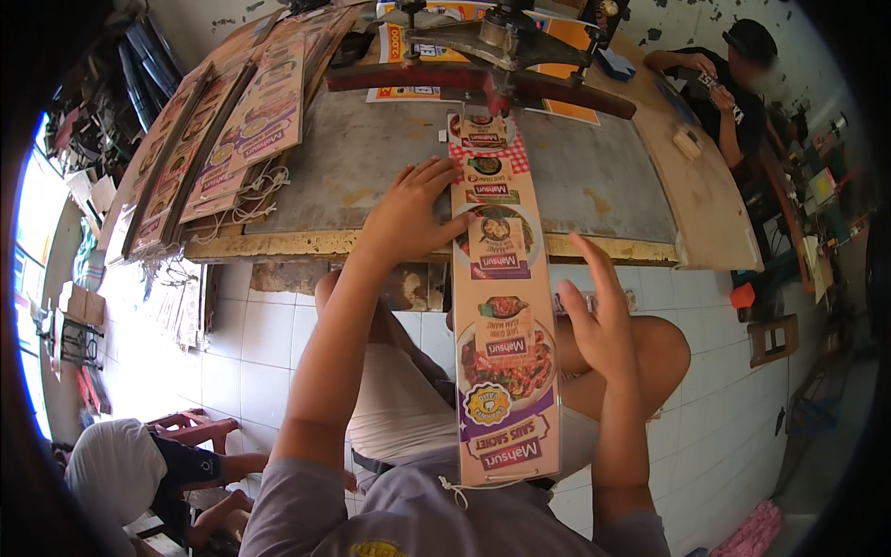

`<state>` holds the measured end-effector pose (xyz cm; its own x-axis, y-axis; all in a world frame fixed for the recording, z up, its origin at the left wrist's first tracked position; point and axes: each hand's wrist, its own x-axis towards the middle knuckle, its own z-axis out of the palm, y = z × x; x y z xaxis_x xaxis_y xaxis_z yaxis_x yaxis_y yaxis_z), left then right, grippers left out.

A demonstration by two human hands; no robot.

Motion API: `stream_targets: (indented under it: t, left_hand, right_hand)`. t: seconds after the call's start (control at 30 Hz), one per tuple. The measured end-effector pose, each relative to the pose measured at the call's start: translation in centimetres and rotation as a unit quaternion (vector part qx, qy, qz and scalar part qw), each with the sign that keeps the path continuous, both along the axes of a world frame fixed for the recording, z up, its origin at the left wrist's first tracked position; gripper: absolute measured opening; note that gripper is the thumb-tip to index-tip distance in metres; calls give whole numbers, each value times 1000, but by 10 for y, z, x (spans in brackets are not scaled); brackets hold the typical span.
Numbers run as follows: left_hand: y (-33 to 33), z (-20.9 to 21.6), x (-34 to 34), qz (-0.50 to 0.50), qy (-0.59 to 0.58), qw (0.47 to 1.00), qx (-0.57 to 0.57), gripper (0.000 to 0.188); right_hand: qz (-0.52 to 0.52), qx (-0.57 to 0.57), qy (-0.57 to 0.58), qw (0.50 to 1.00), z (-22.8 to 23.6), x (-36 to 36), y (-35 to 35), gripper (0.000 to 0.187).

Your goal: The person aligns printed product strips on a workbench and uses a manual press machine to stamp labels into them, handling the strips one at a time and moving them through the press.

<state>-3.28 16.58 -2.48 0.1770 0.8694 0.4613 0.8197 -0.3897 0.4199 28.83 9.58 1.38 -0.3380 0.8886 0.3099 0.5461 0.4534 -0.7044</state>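
Note:
A long printed hanging display strip [509, 288] runs from the work table toward my chest, its pictures of food and sauce packets upside down to me. A white string [457, 492] hangs from its near end. The far end lies below the red bar [483, 88] of a metal press; I cannot tell if the bar touches it. My left hand [413, 209] is flat with fingers spread at the strip's left edge, fingertips and thumb against it. Just right of the strip, my right hand [599, 311] is raised and open, thumb apart, holding nothing.
Stacked similar strips [246, 139] with loose strings lie on the table's left. The metal-topped table [594, 176] has a worn front edge. A person in dark clothing [729, 93] handles something at the right. Another person [121, 473] in a white head covering is at the lower left.

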Motion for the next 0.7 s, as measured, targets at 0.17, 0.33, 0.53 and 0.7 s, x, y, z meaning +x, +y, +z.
stream_targets:
  t: [0.17,0.33,0.53,0.7]
  left_hand:
    - [0,3,1,-1,9,1000,-1,73]
    - [1,2,3,-5,-5,1000,-6,71]
    - [0,4,4,-1,-13,1000,-8,68]
    - [0,4,4,-2,-14,1000,-7,69]
  right_hand:
    - [25,111,-75,991,-22,-21,85,55]
    - [30,149,-107,983,-40,-32,125,52]
    - [25,167,-149,974,-46,-33,125,53]
    - [26,162,-154,974,-46,-31,125,55]
